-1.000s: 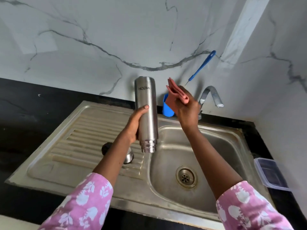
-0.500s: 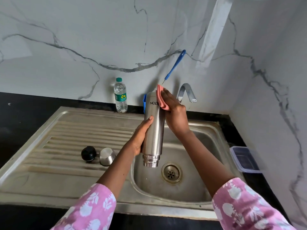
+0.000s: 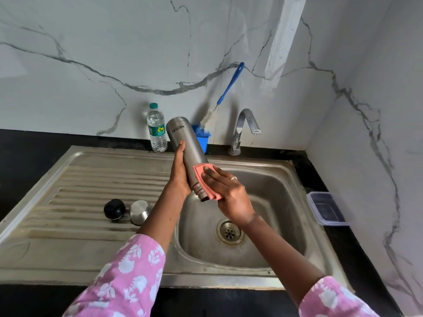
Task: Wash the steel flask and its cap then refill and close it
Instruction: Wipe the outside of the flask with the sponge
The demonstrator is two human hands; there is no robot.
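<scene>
Cylindrical steel flask (image 3: 187, 152) slants mouth-down over the sink. Left hand (image 3: 180, 177) grips its middle; right hand (image 3: 229, 193), nearer the mouth, clasps a folded pink cloth (image 3: 202, 171) there.

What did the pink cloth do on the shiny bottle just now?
The right hand slid the pink cloth down the flask, from its upturned base to the mouth. The left hand still grips the flask inverted over the sink; black cap and steel cap stayed on the drainboard.

Black counter (image 3: 34, 145), steel sink unit (image 3: 91, 259) inset. On the drainboard (image 3: 96, 179): black cap (image 3: 114, 208) and steel cup (image 3: 139, 212), just beside each other. Counter's back edge: water bottle (image 3: 157, 129), blue holder (image 3: 202, 143). Right edge: clear container (image 3: 326, 208).
</scene>
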